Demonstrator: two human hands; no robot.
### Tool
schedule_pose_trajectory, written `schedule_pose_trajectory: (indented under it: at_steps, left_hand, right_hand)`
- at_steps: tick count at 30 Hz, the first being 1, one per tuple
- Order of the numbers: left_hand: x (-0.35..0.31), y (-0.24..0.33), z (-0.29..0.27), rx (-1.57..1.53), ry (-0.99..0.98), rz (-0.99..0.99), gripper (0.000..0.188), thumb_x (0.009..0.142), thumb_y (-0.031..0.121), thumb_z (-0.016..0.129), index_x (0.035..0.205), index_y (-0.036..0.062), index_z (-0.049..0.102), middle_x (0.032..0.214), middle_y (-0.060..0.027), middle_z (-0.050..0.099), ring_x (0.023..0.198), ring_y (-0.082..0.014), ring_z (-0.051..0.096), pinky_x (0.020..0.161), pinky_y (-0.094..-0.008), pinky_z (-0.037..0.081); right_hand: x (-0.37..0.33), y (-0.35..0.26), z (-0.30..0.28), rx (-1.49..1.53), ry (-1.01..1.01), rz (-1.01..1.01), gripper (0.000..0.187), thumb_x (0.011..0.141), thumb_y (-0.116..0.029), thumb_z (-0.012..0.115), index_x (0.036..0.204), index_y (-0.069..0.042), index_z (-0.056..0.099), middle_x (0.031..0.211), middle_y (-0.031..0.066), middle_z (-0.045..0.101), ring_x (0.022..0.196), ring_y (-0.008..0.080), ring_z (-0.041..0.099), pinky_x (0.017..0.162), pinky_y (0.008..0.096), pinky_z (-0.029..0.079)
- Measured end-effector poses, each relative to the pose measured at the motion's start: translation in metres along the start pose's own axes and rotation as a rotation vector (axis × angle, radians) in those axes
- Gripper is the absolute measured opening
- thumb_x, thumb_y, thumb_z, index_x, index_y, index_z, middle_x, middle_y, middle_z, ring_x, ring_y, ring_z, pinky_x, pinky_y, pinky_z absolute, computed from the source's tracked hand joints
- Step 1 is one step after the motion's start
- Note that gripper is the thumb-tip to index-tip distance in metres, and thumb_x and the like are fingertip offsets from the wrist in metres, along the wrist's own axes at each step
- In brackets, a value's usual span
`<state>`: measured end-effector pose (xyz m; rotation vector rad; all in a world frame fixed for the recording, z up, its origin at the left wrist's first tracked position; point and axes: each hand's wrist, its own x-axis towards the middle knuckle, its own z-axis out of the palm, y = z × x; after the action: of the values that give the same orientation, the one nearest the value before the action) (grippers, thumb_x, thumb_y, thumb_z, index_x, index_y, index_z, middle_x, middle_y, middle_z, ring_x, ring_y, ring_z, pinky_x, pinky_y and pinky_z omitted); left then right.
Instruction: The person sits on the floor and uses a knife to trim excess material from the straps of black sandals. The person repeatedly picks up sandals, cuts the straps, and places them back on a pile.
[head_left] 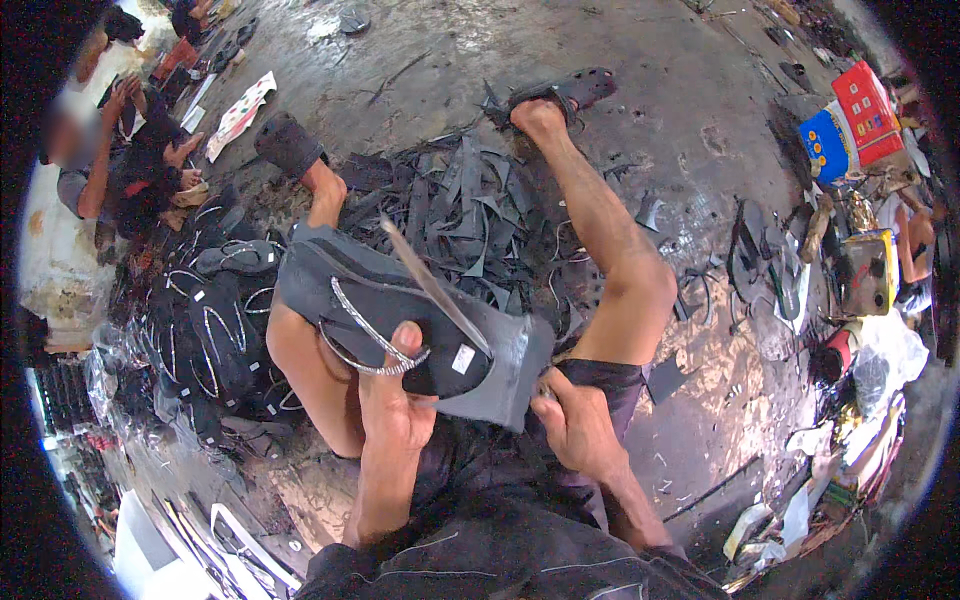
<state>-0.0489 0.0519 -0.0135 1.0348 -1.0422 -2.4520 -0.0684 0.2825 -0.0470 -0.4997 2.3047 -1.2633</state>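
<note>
A black sandal (432, 378) with a glittering silver strap (362, 322) lies on a larger piece of grey rubber soling (503, 368) above my lap. My left hand (395, 405) is closed around them, its thumb over the strap and its fingers hidden underneath. A white label (463, 360) sits on the footbed. From the soling rises a long, narrow, curling strip (432, 285), joined near the sandal's edge. My right hand (580, 425) makes a fist at the soling's right end. A small bit of something shows at its thumb, too little to name.
Dark rubber offcuts (465, 195) cover the floor between my feet. Finished-looking sandals with silver straps (210, 330) are heaped at left, near a seated person (100, 160). Red and blue boxes (865, 115), a yellow container (868, 275) and plastic bags (885, 365) stand at right.
</note>
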Motion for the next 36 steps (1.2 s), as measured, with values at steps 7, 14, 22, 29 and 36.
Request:
schedule_pose_trajectory:
  at_steps: [7,14,22,29,36]
  left_hand:
    - [-0.019,-0.002,-0.034,0.215,0.106,-0.044,0.055,0.084,0.018,0.086,0.13,0.0012,0.061,0.108,-0.0041,0.07,0.098,-0.0179,0.071,0.069,-0.0316,0.062]
    - [-0.039,0.025,-0.019,0.067,0.183,-0.098,0.039,0.094,0.028,0.077,0.123,0.0041,0.065,0.099,-0.0028,0.074,0.074,-0.0147,0.074,0.044,-0.0252,0.054]
    - [-0.037,-0.008,-0.052,0.135,-0.045,-0.141,0.053,0.097,0.036,0.069,0.13,-0.0029,0.058,0.114,-0.0149,0.072,0.101,-0.0286,0.074,0.089,-0.0435,0.062]
    - [-0.04,-0.005,-0.052,0.1,-0.053,-0.172,0.051,0.097,0.024,0.067,0.138,-0.0034,0.053,0.125,-0.0176,0.068,0.111,-0.0297,0.07,0.097,-0.0436,0.059]
    - [-0.035,0.008,-0.037,-0.058,0.038,-0.128,0.052,0.091,0.016,0.077,0.136,0.0001,0.056,0.122,-0.0099,0.068,0.107,-0.0222,0.069,0.094,-0.0367,0.059]
  right_hand:
    - [0.05,-0.036,0.004,0.014,-0.125,-0.29,0.03,0.088,-0.011,0.066,0.116,-0.004,0.057,0.092,0.0265,0.069,0.084,0.0501,0.067,0.074,0.0562,0.054]
    - [-0.011,-0.04,0.026,0.173,-0.211,0.043,0.03,0.096,-0.018,0.062,0.123,-0.007,0.055,0.087,0.0256,0.069,0.089,0.0501,0.068,0.076,0.0571,0.054]
    - [0.006,-0.005,0.023,-0.005,-0.305,-0.059,0.031,0.105,-0.037,0.057,0.109,-0.007,0.053,0.077,0.0263,0.063,0.079,0.051,0.064,0.068,0.0588,0.048]
    - [0.062,-0.004,0.031,0.09,-0.364,-0.146,0.035,0.106,-0.041,0.054,0.104,-0.006,0.055,0.076,0.0255,0.063,0.077,0.0513,0.063,0.067,0.0578,0.046]
    - [0.123,-0.005,0.071,-0.055,-0.215,-0.265,0.039,0.102,-0.048,0.057,0.107,-0.009,0.054,0.082,0.0207,0.067,0.08,0.0489,0.065,0.065,0.0576,0.047]
